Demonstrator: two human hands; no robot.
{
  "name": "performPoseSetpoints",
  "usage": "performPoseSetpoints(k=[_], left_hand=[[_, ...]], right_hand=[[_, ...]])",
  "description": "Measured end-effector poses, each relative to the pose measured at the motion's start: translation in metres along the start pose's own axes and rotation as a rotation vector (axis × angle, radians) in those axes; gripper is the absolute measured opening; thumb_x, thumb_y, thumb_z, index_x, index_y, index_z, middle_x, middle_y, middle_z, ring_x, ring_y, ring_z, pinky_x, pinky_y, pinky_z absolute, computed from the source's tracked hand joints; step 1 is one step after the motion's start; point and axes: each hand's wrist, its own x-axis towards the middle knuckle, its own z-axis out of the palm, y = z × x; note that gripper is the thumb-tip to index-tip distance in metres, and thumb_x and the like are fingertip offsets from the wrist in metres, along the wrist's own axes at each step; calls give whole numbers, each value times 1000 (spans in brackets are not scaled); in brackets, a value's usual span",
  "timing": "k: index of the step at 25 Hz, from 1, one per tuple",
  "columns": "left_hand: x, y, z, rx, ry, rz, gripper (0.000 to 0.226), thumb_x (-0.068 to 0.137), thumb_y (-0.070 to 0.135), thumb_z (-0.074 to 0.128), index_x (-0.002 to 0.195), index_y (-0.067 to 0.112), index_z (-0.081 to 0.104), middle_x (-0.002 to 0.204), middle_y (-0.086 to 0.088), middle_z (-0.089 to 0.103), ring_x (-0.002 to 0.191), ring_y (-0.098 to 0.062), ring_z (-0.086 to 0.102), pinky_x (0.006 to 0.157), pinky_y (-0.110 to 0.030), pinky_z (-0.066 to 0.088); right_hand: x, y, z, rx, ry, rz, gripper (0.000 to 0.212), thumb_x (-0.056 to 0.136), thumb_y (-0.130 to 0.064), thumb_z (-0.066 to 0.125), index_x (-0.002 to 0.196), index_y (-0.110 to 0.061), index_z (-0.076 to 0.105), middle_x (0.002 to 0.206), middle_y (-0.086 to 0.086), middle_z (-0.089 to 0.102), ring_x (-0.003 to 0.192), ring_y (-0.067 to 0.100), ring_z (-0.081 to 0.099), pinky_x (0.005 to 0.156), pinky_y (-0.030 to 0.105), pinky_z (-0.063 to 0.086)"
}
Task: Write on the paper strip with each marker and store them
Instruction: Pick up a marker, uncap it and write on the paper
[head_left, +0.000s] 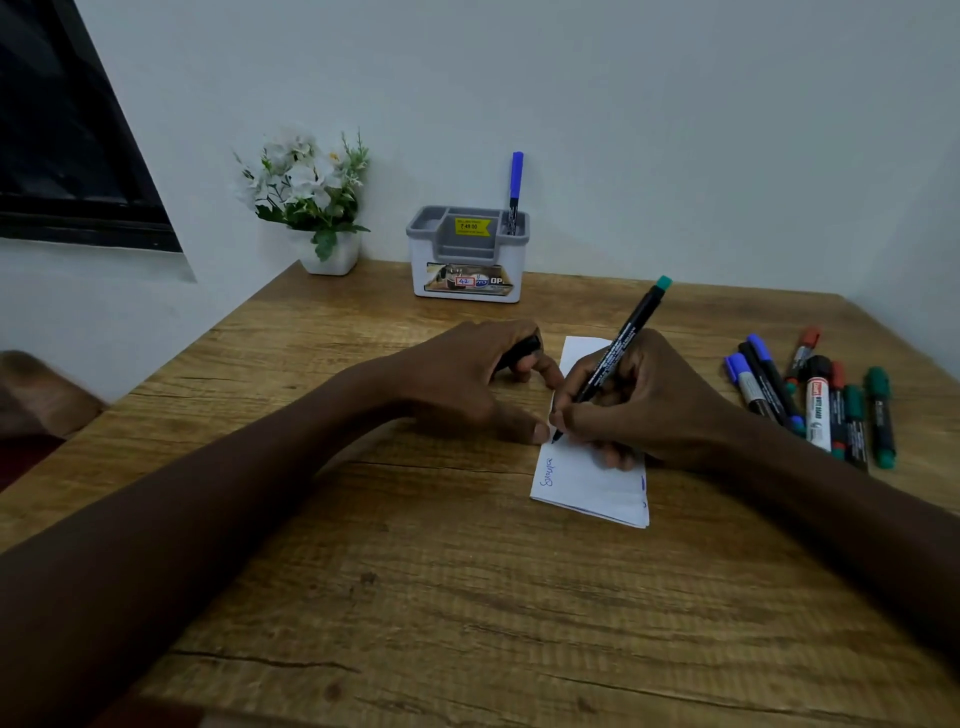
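A white folded paper strip (587, 483) lies on the wooden table (467, 597), with blue writing near its lower left edge. My right hand (639, 405) grips a black marker with a green end (631, 332), its tip touching the strip's left edge. My left hand (467, 374) rests beside the strip, its thumb at the paper's edge, and its curled fingers hold a dark cap (517, 353). A white and grey holder (467, 254) stands at the back with one blue marker (515, 192) upright in it.
Several loose markers (810, 400) in blue, red, green and black lie in a cluster at the right of the table. A white pot of artificial flowers (317, 202) stands at the back left by the wall. A dark window (62, 130) is at far left.
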Motion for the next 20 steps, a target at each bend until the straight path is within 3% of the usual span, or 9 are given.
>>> performPoseSetpoints(k=[5, 12, 20], left_hand=[[-1, 1, 0, 0, -30, -18, 48, 76, 40, 87, 88, 31, 42, 85, 53, 51, 80, 20, 50, 61, -2, 37], [-2, -1, -2, -27, -72, -22, 52, 75, 41, 88, 100, 20, 47, 88, 52, 50, 80, 18, 49, 62, -2, 37], [-2, 3, -5, -32, -133, -46, 53, 75, 42, 87, 101, 28, 43, 88, 51, 48, 80, 12, 47, 65, -12, 38]], right_hand=[[-2, 1, 0, -37, -13, -14, 6, 85, -9, 73, 79, -8, 75, 59, 11, 72, 37, 16, 62, 39, 24, 51], [-1, -2, 2, -76, -47, -42, 5, 85, -13, 72, 81, -12, 76, 64, 14, 72, 40, 18, 64, 40, 32, 53], [-1, 1, 1, -80, -33, -28, 6, 86, -9, 71, 82, -7, 74, 67, 18, 73, 42, 22, 66, 41, 28, 55]])
